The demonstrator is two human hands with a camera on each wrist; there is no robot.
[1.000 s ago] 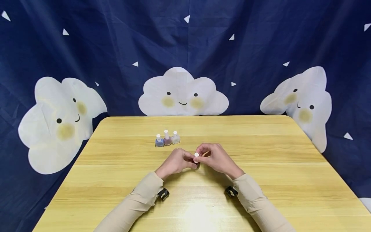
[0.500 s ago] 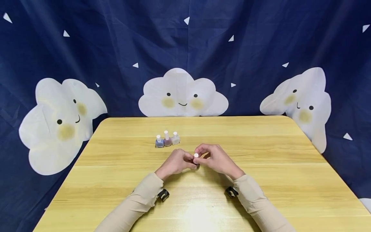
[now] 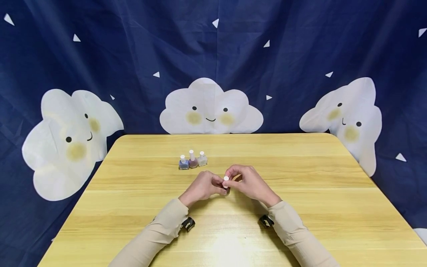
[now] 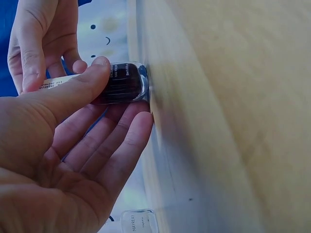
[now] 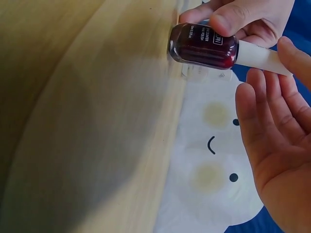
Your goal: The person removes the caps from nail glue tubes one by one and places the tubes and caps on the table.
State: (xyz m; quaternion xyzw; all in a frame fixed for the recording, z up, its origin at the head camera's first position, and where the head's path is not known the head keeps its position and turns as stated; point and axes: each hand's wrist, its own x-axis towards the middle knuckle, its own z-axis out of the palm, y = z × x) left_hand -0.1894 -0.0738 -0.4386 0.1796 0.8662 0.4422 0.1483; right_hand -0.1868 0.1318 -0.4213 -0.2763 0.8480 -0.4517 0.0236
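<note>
A dark red nail polish bottle (image 5: 204, 46) with a white cap (image 5: 260, 57) stands upright on the table between my two hands. My left hand (image 3: 204, 185) holds its glass body, thumb (image 4: 90, 85) on one side and fingers behind. With thumb and fingertips, my right hand (image 3: 251, 182) pinches the white cap at the top. Small printed lettering shows on the bottle's side in both wrist views. In the head view the hands cover most of the glass, and the cap's round top shows between them.
Behind my left hand a blue nail polish bottle (image 3: 184, 164), a mauve one (image 3: 193, 162) and a clear one (image 3: 202, 160) stand close together. The wooden table (image 3: 300, 174) ends at a dark blue curtain (image 3: 287, 66) printed with smiling clouds.
Both hands stay at the same spot on the bottle. The right fingers at the cap shift only very slightly.
</note>
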